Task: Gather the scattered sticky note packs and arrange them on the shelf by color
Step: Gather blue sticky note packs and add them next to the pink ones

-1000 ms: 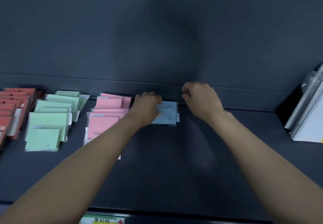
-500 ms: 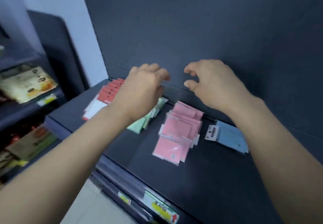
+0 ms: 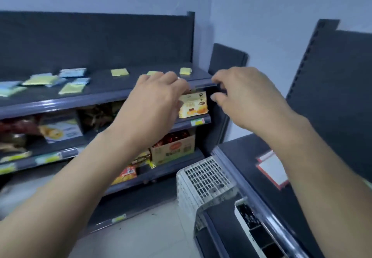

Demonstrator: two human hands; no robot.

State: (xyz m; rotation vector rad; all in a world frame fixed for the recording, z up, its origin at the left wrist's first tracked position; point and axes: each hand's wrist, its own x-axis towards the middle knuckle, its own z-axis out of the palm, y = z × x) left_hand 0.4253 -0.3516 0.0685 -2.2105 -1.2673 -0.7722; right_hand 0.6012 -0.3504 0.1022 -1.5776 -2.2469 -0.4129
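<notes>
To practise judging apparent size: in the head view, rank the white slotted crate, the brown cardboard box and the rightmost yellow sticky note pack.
1. white slotted crate, nearest the camera.
2. brown cardboard box.
3. rightmost yellow sticky note pack, farthest away, so true size unsure.

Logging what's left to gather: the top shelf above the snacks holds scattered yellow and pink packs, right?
Not quite. The head view shows that the top shelf holds scattered yellow packs and blue packs, not pink ones. The shelf does sit above the snacks.
</notes>
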